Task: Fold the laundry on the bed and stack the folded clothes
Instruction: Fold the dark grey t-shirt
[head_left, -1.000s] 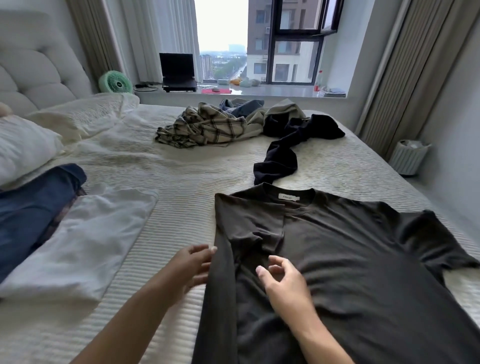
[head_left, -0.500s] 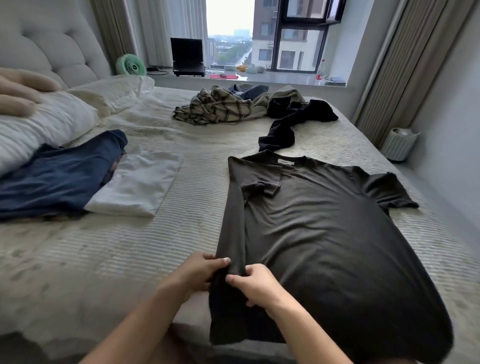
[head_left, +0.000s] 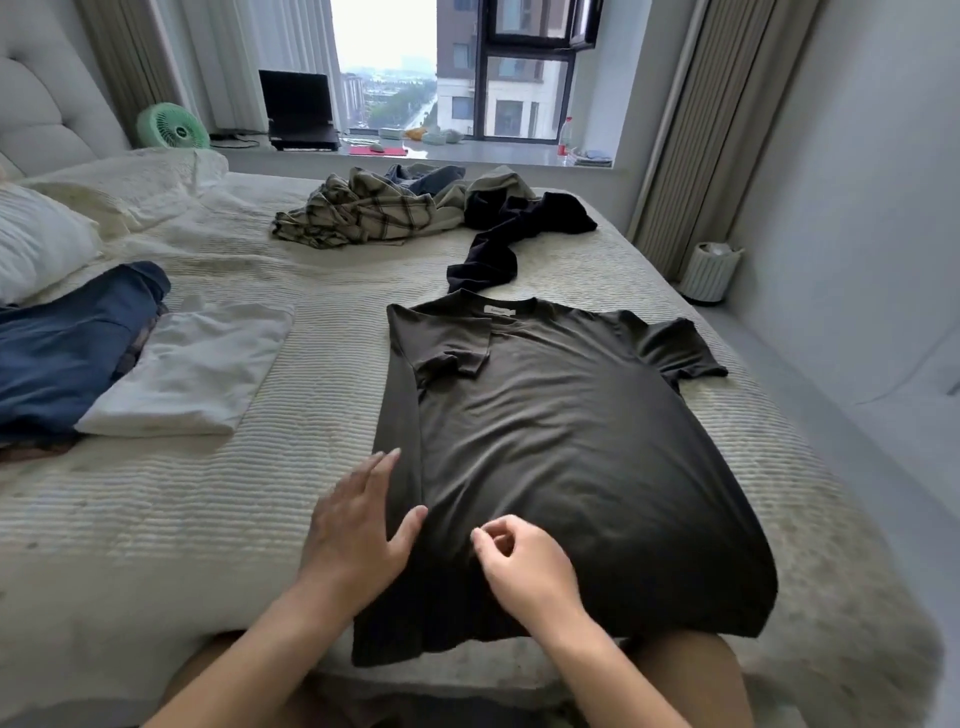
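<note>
Lower centre of frame: left hand flat on T-shirt, right hand curled, empty; right sleeve fold next.

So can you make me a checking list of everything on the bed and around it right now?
Surface: bed with a ribbed cream cover.
Job's things: dark t-shirt lies flat, its left side and sleeve folded in; folded white garment beside blue garment; unfolded pile and black garment at the far end.
Clutter: pillows.
Hands: left hand flat on the shirt's folded edge; right hand loosely curled over the shirt, grip unclear.
Cables: one by the laptop.
Surroundings: green fan, bin, windowsill.
</note>
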